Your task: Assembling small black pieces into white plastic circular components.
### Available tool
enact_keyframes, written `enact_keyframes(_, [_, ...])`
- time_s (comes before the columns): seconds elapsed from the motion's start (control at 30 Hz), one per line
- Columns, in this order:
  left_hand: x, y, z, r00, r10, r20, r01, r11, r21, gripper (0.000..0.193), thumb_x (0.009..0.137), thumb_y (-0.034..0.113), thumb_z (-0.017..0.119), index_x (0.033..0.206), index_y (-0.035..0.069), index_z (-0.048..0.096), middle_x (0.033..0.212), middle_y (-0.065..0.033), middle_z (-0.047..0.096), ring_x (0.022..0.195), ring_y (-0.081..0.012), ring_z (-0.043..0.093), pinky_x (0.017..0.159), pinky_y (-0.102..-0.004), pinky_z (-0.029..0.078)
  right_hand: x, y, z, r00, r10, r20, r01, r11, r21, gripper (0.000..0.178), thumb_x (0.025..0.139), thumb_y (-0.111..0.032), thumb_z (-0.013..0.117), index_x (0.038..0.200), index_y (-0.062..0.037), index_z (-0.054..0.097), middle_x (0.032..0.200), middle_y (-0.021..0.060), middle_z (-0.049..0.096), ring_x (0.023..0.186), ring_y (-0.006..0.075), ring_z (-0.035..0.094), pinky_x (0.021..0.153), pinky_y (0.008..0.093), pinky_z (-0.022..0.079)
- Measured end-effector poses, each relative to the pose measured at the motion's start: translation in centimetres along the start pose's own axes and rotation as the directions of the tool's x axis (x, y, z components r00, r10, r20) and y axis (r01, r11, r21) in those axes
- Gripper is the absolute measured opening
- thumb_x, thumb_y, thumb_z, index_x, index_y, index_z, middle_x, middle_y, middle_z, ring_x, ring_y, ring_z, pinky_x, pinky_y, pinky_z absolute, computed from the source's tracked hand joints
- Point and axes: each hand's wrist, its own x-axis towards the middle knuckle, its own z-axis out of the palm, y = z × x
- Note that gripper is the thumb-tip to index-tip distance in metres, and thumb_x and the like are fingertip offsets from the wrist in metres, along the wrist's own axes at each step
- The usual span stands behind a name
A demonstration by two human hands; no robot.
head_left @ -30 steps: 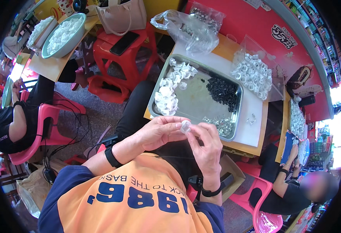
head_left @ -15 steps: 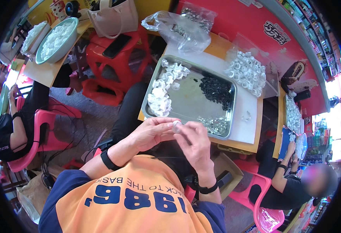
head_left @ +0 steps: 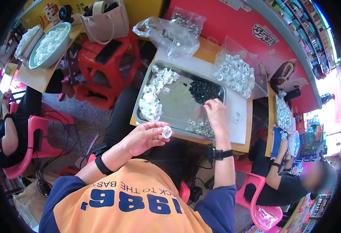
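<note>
Just in front of the tray's near edge, my left hand (head_left: 147, 138) pinches a round white plastic part (head_left: 166, 132) between thumb and fingers, its face turned up. My right hand (head_left: 218, 116) reaches over the right side of the metal tray (head_left: 174, 100), fingertips together at the near edge of a heap of small black pieces (head_left: 203, 91). Whatever those fingers pinch, if anything, is too small to see. White plastic parts (head_left: 151, 105) lie along the tray's left side. Beside my right wrist is a heap of small shiny metal pieces (head_left: 199, 127).
A clear bag of white rings (head_left: 236, 75) lies right of the tray, with a plastic bag (head_left: 170, 37) behind it. At left stand a red stool (head_left: 100, 73) bearing a phone (head_left: 107, 51) and a green basin (head_left: 66, 39) of white parts. Another person (head_left: 283, 182) sits at right.
My hands have come apart. The right one has moved forward and right to the black pieces, while the left keeps the white part near the tray. The whole view has shifted slightly.
</note>
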Motion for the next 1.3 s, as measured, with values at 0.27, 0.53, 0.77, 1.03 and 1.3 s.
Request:
enact_keyframes(0.27, [-0.2, 0.1, -0.6, 1.0, 0.015, -0.013, -0.015, 1.0, -0.014, 0.028, 0.095, 0.013, 0.06, 0.119, 0.001, 0.058, 0.109, -0.0105, 0.066, 0.094, -0.0181, 0.067, 0.08, -0.0274, 0.057, 0.1, 0.9, 1.5, 0.992, -0.126, 0.011, 0.126, 0.977, -0.171, 0.01, 0.082, -0.017, 0.068, 0.085, -0.007, 0.067, 0.088, 0.0085, 0.064, 0.086, 0.0269, 0.063, 0.077, 0.0395, 0.047])
enact_keyframes(0.53, [0.3, 0.1, -0.4, 1.0, 0.004, -0.014, -0.004, 0.999, -0.045, 0.028, 0.095, 0.013, 0.059, 0.12, 0.0, 0.057, 0.108, -0.01, 0.065, 0.093, -0.019, 0.067, 0.081, -0.0276, 0.057, -4.1, -3.8, -2.3, 0.891, 0.228, 0.394, -0.389, -0.068, 0.919, 0.007, 0.091, -0.007, 0.064, 0.09, -0.0004, 0.063, 0.088, 0.0131, 0.068, 0.07, 0.0124, 0.061, 0.065, 0.0253, 0.05])
enact_keyframes(0.77, [0.3, 0.3, -0.1, 0.999, -0.032, 0.025, 0.033, 0.999, -0.038, 0.026, 0.096, 0.012, 0.058, 0.119, 0.0, 0.057, 0.107, -0.0104, 0.065, 0.094, -0.02, 0.068, 0.082, -0.0279, 0.057, -6.5, -7.7, -3.3, 0.914, 0.06, 0.402, -0.321, -0.497, 0.806, 0.008, 0.09, -0.004, 0.061, 0.097, 0.0004, 0.064, 0.09, 0.0145, 0.067, 0.071, 0.0128, 0.057, 0.068, 0.026, 0.048])
enact_keyframes(1.03, [-0.1, 0.3, 0.2, 1.0, -0.004, 0.031, 0.006, 0.998, -0.055, 0.025, 0.095, 0.012, 0.059, 0.117, 0.0, 0.058, 0.108, -0.0111, 0.065, 0.096, -0.0212, 0.068, 0.083, -0.0288, 0.057, -7.7, -9.2, -3.9, 0.936, 0.118, 0.331, -0.289, -0.275, 0.917, 0.02, 0.09, -0.001, 0.061, 0.108, 0.0063, 0.064, 0.097, 0.0179, 0.068, 0.077, 0.0185, 0.065, 0.075, 0.028, 0.055])
enact_keyframes(1.3, [-0.3, 0.4, 0.6, 0.999, -0.018, 0.049, 0.02, 0.998, -0.056, 0.027, 0.094, 0.012, 0.061, 0.117, -0.001, 0.058, 0.108, -0.0108, 0.065, 0.097, -0.0218, 0.067, 0.086, -0.0291, 0.057, -8.6, -11.0, -5.2, 0.947, 0.156, 0.28, -0.268, -0.093, 0.959, 0.02, 0.087, 0.004, 0.063, 0.107, 0.0081, 0.065, 0.098, 0.0193, 0.069, 0.08, 0.0192, 0.067, 0.076, 0.0297, 0.056])
